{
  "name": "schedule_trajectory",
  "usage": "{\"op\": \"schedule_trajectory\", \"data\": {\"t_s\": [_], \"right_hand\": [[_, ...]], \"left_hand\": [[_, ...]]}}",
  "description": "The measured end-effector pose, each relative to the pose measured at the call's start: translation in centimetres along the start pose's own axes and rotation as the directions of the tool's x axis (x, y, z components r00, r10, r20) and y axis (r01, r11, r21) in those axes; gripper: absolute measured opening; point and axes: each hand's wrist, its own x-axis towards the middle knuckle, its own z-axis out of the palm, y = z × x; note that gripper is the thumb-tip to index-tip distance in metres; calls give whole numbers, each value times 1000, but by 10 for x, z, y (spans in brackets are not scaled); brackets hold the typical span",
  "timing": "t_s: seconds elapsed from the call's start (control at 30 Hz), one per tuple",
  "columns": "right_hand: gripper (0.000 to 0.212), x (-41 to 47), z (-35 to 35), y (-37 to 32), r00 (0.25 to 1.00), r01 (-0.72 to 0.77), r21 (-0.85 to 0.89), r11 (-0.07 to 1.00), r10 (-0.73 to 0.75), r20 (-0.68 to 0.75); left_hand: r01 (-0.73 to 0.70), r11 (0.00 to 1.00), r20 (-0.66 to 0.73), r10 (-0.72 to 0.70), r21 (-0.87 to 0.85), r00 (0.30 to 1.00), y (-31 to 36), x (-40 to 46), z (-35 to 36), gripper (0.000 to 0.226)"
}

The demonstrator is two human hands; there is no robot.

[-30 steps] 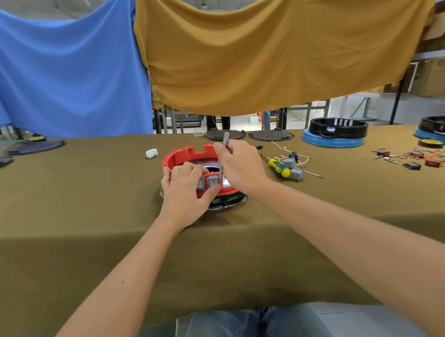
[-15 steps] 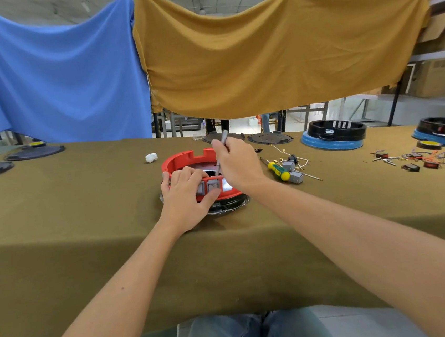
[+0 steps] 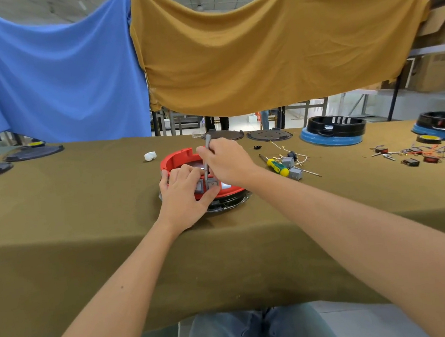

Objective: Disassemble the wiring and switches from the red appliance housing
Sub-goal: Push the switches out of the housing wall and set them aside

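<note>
On the olive-covered table (image 3: 83, 210), both hands work at the red housing (image 3: 177, 158).

Her or his left hand (image 3: 184, 197) curls over the near rim, fingers around the grey switches (image 3: 212, 183); the right hand (image 3: 227, 161) pinches a thin grey tool (image 3: 208, 149), upright, tip down by the switches. Just right lies a yellow-handled screwdriver (image 3: 277, 166).

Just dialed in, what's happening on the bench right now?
A person is working on the red appliance housing on the table. The left hand grips its near rim by the grey switches, while the right hand holds a slim grey tool upright, tip down at them. Removed switches and wires lie to the right.
</note>
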Motion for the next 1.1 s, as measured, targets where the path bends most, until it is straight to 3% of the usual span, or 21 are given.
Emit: {"op": "schedule_trajectory", "data": {"t_s": [0.2, 0.33, 0.43, 0.53, 0.63, 0.73, 0.83, 0.93, 1.1], "right_hand": [[48, 11, -6, -8, 994, -54, -69, 996, 60, 94], [38, -7, -8, -2, 999, -41, 232, 972, 39, 15], [27, -27, -12, 17, 984, -74, 579, 812, 155, -91], [14, -47, -19, 45, 960, -125, 789, 601, 275, -57], [13, -63, -22, 69, 929, -205, 892, 403, 368, 47], [16, -70, -15, 80, 890, -264, 917, 300, 442, 111], [16, -70, -9, 84, 873, -275, 912, 303, 476, 105], [14, -72, -8, 87, 883, -269, 899, 345, 461, 88], [16, -74, -2, 90, 924, -269, 810, 521, 377, 65]], "left_hand": [[11, 1000, 14, -11, 14, 1000, 1, 1, -1, 53], [14, 1000, 2, -14, -27, 1000, 2, 0, -2, 46], [34, 998, 18, -33, -53, 999, 2, 0, -6, 50], [36, 998, 86, -41, 59, 995, 4, 3, -12, 39], [33, 987, 163, -59, 160, 985, 9, 12, -21, 28], [8, 972, 284, -77, 236, 956, 24, 24, -28, 27], [-8, 971, 382, -87, 241, 920, 40, 34, -31, 28], [63, 991, 473, -111, 116, 874, 44, 40, -38, 29], [168, 985, 485, -166, 40, 859, 50, 36, -41, 23]]}}
